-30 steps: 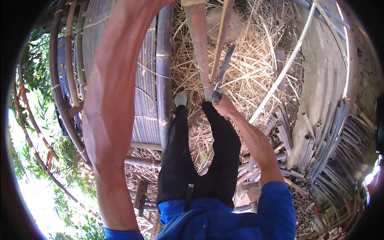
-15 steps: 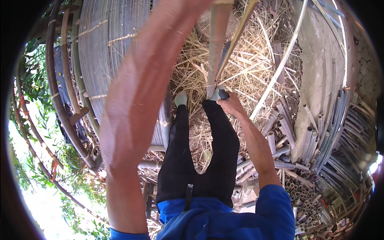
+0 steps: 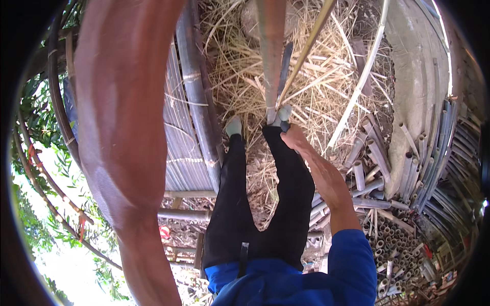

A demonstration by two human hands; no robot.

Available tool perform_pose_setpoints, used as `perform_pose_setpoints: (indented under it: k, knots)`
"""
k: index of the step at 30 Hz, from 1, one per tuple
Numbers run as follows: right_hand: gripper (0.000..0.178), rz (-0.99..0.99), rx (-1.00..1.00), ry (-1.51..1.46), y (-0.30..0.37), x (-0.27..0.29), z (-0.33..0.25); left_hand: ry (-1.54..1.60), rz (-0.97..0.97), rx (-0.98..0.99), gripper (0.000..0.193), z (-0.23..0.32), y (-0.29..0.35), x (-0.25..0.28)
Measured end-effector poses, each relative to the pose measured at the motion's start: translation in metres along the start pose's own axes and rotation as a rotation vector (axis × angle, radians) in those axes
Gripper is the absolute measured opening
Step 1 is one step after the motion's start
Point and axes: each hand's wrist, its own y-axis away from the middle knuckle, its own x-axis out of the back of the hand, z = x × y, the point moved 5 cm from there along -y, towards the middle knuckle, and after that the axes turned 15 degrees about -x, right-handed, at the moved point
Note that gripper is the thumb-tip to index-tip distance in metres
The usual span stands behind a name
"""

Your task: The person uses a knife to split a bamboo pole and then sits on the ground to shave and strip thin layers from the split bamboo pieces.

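My right hand (image 3: 295, 137) is closed around the dark handle (image 3: 285, 126) of a knife, low by my right foot. A dark narrow blade (image 3: 286, 69) shows beyond it, between a broad bamboo piece (image 3: 272, 56) and a thin bamboo strip (image 3: 308, 51). These two pieces meet near my foot and spread apart toward the top edge. My left forearm (image 3: 122, 112) rises large and close on the left. The left hand itself lies beyond the upper edge, so what it holds is hidden.
Straw-like shavings (image 3: 321, 76) cover the ground ahead. A slatted bamboo platform (image 3: 181, 117) stands left. At right, a long pale strip (image 3: 365, 74) slants across, with cut bamboo tubes (image 3: 393, 250) stacked near a mud-coloured wall (image 3: 416, 76).
My left forearm has swung leftward in view and uncovered more of the platform's edge. The gap between the bamboo pieces looks wider at the top. My right hand stays low beside my foot.
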Motion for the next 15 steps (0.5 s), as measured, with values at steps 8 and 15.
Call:
perform_pose_setpoints:
  k: [8,15]
  knots:
    - [0.050,0.245,0.037,0.376,0.003,0.035,-0.004,0.058,0.002,0.011,0.038,0.005,0.007,0.001]
    - [0.022,-0.127,-0.112,-0.238,0.001,0.016,0.003,0.098,0.016,0.018,0.040,0.004,0.011,0.012]
